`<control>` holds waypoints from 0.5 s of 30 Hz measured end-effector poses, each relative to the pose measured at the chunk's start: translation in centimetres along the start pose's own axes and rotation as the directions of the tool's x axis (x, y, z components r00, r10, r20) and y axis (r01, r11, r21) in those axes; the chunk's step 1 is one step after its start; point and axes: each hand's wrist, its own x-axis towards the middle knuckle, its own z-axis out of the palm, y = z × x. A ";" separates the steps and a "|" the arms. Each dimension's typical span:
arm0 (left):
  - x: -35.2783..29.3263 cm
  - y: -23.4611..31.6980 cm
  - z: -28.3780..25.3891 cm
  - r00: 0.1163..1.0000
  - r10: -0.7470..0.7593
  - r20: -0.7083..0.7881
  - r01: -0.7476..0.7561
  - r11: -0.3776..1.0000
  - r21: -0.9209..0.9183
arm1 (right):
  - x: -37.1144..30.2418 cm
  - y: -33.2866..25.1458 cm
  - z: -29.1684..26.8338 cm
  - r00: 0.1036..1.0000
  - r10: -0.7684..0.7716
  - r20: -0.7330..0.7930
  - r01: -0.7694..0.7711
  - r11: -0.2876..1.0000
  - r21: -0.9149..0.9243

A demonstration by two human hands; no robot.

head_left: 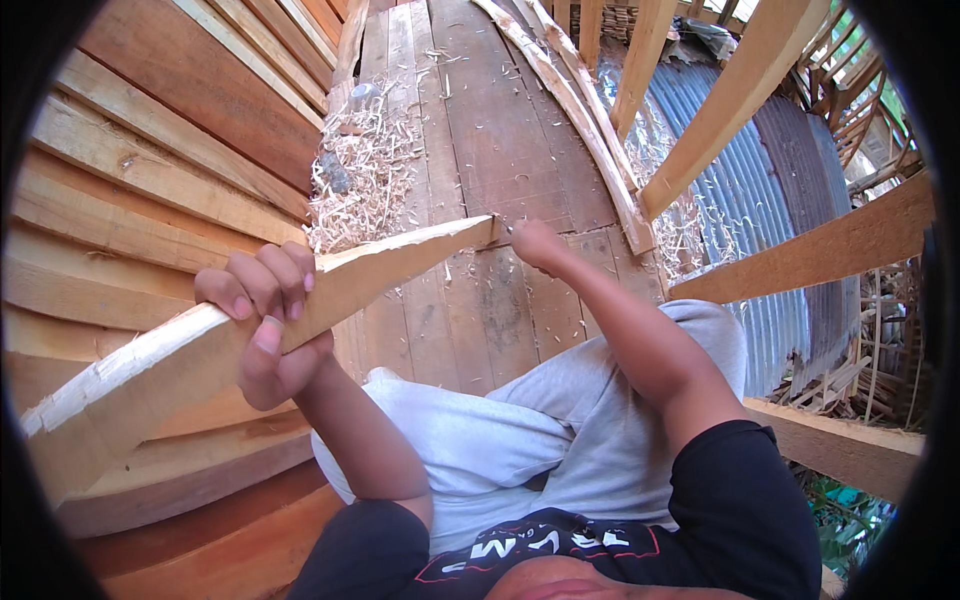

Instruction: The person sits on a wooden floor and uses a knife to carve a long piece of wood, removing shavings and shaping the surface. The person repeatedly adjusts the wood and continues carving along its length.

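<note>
The person's left hand (270, 325) is gripping a long pale wooden plank (370, 285) at nine o'clock, its grip closing firmly around the wood, fingers lying over the rough-hewn upper edge and thumb pressing the near face. The plank is slanting from the rim at eight o'clock up to its tapering end, just short of twelve o'clock from the centre. Beside that end, toward one o'clock, the right hand (540, 248) is curling into a tight fist; a thin dark object (509, 229) is jutting from this grip toward the plank's end, too small to identify, and whether it is touching the wood is hard to tell. Curled shavings (370, 185) are lying heaped on the board floor (490, 140) between ten and eleven o'clock. Two long pale strips (572, 110) are lying toward one o'clock, and corrugated metal (740, 200) is showing at two o'clock.
</note>
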 end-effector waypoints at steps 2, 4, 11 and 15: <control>-0.1 0.2 -0.2 1.000 0.002 -0.028 -0.002 1.000 0.025 | -0.7 -1.8 -0.7 0.999 -0.006 0.033 0.005 1.000 0.027; -0.2 0.1 -0.2 0.999 0.009 -0.050 -0.007 0.999 0.042 | -0.9 -4.5 0.1 0.984 -0.178 0.008 0.178 0.981 -0.078; 0.2 -0.1 0.5 0.996 0.018 -0.086 -0.013 0.998 0.053 | 0.8 0.6 1.7 0.983 -0.058 -0.177 0.048 0.997 -0.061; -0.1 0.1 -0.1 0.998 0.028 -0.060 -0.026 0.999 0.025 | 0.3 -1.2 0.1 0.998 0.045 -0.032 -0.044 0.999 0.026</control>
